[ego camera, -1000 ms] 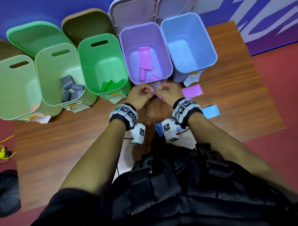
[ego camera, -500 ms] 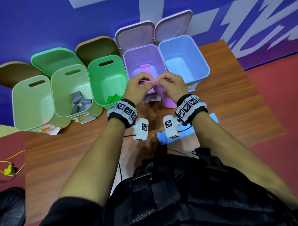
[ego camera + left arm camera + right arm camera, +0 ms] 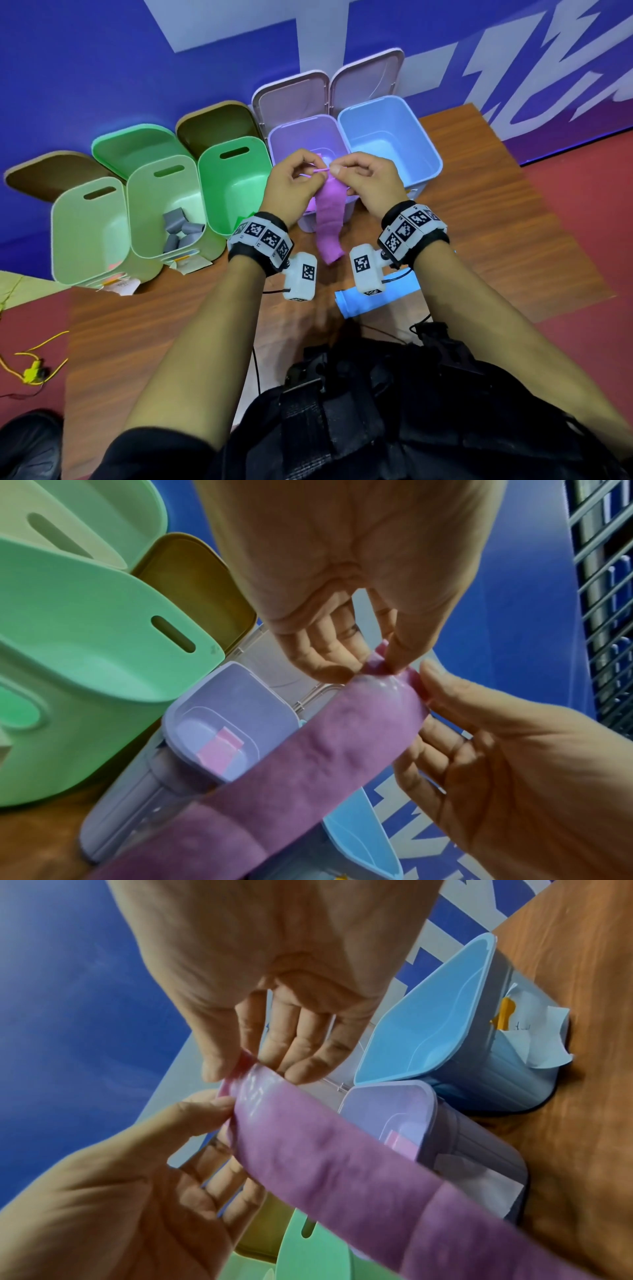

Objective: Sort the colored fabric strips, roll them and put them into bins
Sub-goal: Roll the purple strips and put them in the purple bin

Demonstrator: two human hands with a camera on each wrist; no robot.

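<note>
From overhead, the left hand [image 3: 294,186] and right hand [image 3: 368,181] pinch the top edge of a purple strip [image 3: 327,219], which hangs limp below the fingertips before the purple bin [image 3: 274,144]. At both wrists, thumb and forefinger clamp its corners [image 3: 380,661] [image 3: 240,1074]; it looks light and soft, best rolled from that held end.

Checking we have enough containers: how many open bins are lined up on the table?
5, in a row: pale green bin, sage bin holding grey rolls, bright green bin, lilac bin and light blue bin.
</note>
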